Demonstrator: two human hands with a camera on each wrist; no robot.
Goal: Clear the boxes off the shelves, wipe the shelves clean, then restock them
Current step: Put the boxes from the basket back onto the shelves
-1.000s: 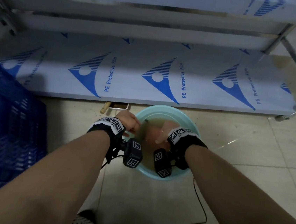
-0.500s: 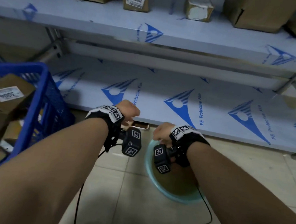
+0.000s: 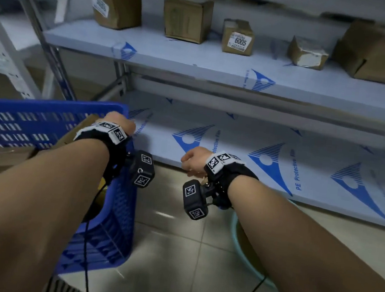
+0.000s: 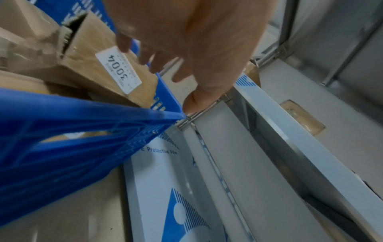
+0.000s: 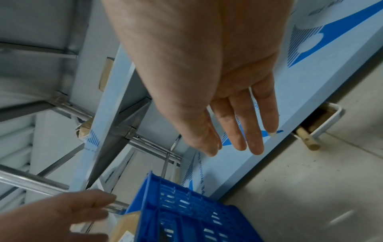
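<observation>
Several brown cardboard boxes stand on the middle shelf (image 3: 195, 60), among them one labelled 6005 (image 3: 238, 37). The bottom shelf (image 3: 233, 155), covered in blue-printed protective film, is bare. A blue crate (image 3: 34, 124) on the floor at the left holds more boxes, with the box labelled 3004 (image 4: 99, 65) on top. My left hand (image 3: 117, 123) hovers over the crate's near corner, and its fingers (image 4: 157, 65) hang relaxed just above that box, holding nothing. My right hand (image 3: 193, 160) hangs over the bottom shelf's front edge with its fingers (image 5: 238, 139) straight and empty.
A teal basin (image 3: 239, 248) of murky water sits on the tiled floor under my right forearm. A wooden-handled tool in a white tray (image 5: 308, 140) pokes out from under the bottom shelf. Steel uprights (image 3: 53, 60) frame the rack at the left.
Both hands have come up out of the basin and moved left, and the left one now hangs over the crate. My view has lifted from the basin to the shelves.
</observation>
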